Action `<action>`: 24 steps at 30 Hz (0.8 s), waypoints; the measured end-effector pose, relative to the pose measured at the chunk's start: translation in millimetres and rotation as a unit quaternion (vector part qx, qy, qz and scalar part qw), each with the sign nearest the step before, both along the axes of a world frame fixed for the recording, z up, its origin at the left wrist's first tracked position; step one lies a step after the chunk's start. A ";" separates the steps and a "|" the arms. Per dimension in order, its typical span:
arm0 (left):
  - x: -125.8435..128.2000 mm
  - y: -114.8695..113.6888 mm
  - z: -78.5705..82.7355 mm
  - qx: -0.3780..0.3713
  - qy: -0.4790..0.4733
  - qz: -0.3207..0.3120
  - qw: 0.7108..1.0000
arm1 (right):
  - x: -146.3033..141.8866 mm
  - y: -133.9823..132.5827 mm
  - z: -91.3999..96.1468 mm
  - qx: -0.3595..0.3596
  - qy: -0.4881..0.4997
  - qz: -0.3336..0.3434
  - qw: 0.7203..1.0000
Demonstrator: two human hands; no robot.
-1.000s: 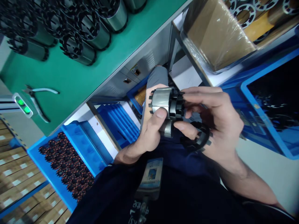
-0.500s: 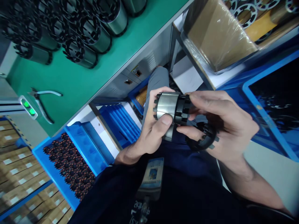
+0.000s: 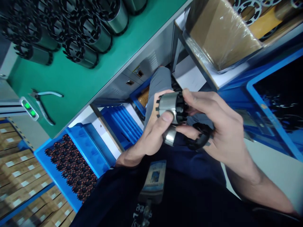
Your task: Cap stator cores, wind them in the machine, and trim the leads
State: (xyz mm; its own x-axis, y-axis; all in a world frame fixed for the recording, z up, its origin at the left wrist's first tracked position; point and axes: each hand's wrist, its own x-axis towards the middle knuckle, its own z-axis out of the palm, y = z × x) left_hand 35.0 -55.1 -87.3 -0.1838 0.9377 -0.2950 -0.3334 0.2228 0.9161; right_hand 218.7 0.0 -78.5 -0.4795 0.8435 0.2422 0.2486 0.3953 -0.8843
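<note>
My left hand [image 3: 149,138] is wrapped round a silver metal cylinder [image 3: 168,105] with slotted ends, thumb on its side; a second silver piece [image 3: 169,136] shows just below it in the same hand. My right hand [image 3: 220,126] presses a black toothed plastic cap [image 3: 181,108] against the cylinder's right end with thumb and fingers. A loose black toothed ring [image 3: 199,135] sits in the palm of my right hand under the curled fingers. Both hands are held over my lap, in front of my dark clothing.
A green bench top [image 3: 78,78] carries several finished cylinders [image 3: 80,53] and a pair of pliers [image 3: 41,102]. A blue bin [image 3: 78,151] holds several dark wound parts. Blue crates [image 3: 272,104] and a wrapped cardboard box [image 3: 220,34] stand to the right.
The black cap has been pushed further onto the cylinder's end, and my right hand has closed in over it. The hands stay at about the same place.
</note>
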 end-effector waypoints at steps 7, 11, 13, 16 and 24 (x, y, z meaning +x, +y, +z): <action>-5.6 24.8 -0.1 -0.024 -0.082 -0.009 0.996 | 29.1 9.8 14.9 -0.033 -0.120 -0.003 0.992; -2.5 31.1 9.1 -0.008 -0.079 0.028 0.996 | 32.2 3.6 10.3 -0.039 -0.074 -0.029 0.996; 1.9 31.0 14.1 -0.013 -0.095 0.047 0.994 | 29.9 0.1 6.8 -0.051 -0.052 -0.041 0.997; 8.4 27.0 17.9 -0.013 -0.133 0.063 0.989 | 26.3 -5.0 4.1 -0.070 -0.044 -0.049 0.995; 21.8 20.9 6.7 0.133 -0.096 0.179 0.970 | 16.5 -14.6 5.5 -0.133 0.117 -0.097 0.979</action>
State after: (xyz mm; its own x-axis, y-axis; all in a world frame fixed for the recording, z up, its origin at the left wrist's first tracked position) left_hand 56.7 -34.2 -80.6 -0.4768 0.8719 -0.1119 -0.5162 -0.1746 0.8385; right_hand 235.1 -14.6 -73.0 -0.2616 0.9613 0.0864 0.0748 0.1094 -0.9912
